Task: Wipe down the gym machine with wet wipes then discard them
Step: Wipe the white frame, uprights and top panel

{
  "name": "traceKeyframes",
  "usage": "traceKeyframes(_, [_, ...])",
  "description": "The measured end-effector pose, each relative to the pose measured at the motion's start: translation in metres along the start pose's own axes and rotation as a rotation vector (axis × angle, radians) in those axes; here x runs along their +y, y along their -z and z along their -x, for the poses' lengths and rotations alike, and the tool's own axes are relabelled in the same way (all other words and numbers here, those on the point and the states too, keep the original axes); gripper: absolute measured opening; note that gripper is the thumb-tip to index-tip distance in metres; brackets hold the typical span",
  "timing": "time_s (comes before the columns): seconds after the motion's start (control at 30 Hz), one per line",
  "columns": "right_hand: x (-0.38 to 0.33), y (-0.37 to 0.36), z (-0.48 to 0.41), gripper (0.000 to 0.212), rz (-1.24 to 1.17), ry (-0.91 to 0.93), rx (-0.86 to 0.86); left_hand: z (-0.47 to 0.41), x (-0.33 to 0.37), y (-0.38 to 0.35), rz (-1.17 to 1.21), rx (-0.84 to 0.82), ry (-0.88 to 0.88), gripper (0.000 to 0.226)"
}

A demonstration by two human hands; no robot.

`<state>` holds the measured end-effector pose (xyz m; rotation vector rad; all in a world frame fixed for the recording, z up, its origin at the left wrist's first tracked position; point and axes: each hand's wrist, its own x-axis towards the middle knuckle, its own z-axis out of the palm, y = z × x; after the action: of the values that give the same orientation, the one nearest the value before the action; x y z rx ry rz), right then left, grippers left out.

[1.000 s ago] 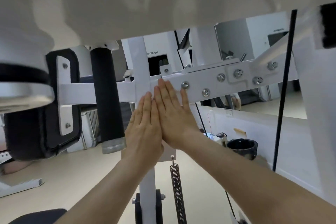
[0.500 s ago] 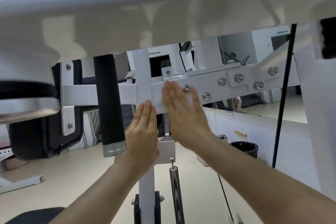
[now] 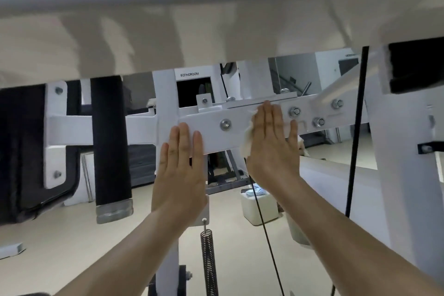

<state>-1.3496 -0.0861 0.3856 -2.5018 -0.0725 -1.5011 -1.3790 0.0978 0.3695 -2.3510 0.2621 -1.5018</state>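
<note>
Presently: crumpled white wet wipe (image 3: 247,144), pinned to white painted steel crossbar (image 3: 216,142) beneath flat, straight-fingered right hand (image 3: 271,144); left hand (image 3: 180,166) likewise flat alongside; risk: wipe snagging on silver bolt heads (image 3: 295,111) flanking the palm and slipping free.

I have one wide-angle head camera, facing forward from just beneath a white overhead beam (image 3: 216,19). It sits close to the white crossbar (image 3: 211,139), which crosses mid-frame.
</note>
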Motion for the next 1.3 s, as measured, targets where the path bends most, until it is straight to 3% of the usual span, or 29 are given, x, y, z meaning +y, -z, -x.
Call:
traceKeyframes(0.1, [-0.014, 0.005, -0.006, 0.070, -0.128, -0.159, 0.043, 0.000, 0.001, 0.001, 0.032, 0.026, 0.017, 0.092])
traceKeyframes(0.2, [-0.060, 0.009, 0.003, 0.073, -0.204, -0.002, -0.073, 0.002, -0.006, -0.001, 0.040, 0.015, 0.009, 0.096])
traceKeyframes(0.3, [-0.044, 0.006, 0.010, 0.080, -0.134, 0.162, -0.090, 0.001, -0.011, 0.003, 0.036, -0.027, -0.011, 0.102])
traceKeyframes(0.4, [0.007, 0.001, 0.003, 0.068, -0.095, 0.117, 0.099, -0.002, -0.005, 0.009, 0.093, -0.040, 0.038, 0.096])
traceKeyframes(0.5, [0.009, 0.005, -0.002, 0.063, -0.178, 0.017, 0.094, -0.015, 0.014, 0.029, 0.198, -0.072, 0.166, 0.077])
traceKeyframes(0.57, [-0.012, 0.003, 0.003, 0.071, -0.168, 0.074, 0.103, -0.031, 0.027, 0.047, 0.335, -0.051, 0.232, 0.072])
traceKeyframes(0.63, [-0.024, 0.001, 0.009, 0.073, -0.210, 0.179, 0.081, -0.045, 0.039, 0.060, 0.403, 0.014, 0.164, 0.070])
traceKeyframes(0.77, [-0.008, 0.004, 0.000, 0.044, -0.535, 0.138, 0.132, -0.059, 0.044, 0.060, 0.601, 0.007, 0.039, 0.035])
traceKeyframes(0.9, [-0.015, 0.028, -0.007, 0.018, -1.252, -0.224, 0.095, -0.067, 0.028, 0.048, 0.649, 0.123, 0.145, 0.023])
traceKeyframes(0.97, [-0.025, 0.032, -0.009, 0.010, -1.167, -0.169, 0.142, -0.066, 0.021, 0.046, 0.665, 0.126, 0.272, 0.017])
traceKeyframes(1.13, [-0.053, 0.013, -0.008, 0.022, -0.664, 0.289, 0.188, -0.054, 0.005, 0.039, 0.658, 0.126, 0.505, 0.018])
traceKeyframes(1.23, [-0.066, 0.005, -0.015, 0.006, -0.507, 0.340, 0.242, -0.044, 0.002, 0.041, 0.631, 0.141, 0.500, 0.020])
traceKeyframes(1.3, [-0.072, 0.008, -0.030, 0.008, -0.483, 0.268, 0.322, -0.033, 0.001, 0.043, 0.536, 0.143, 0.423, 0.036])
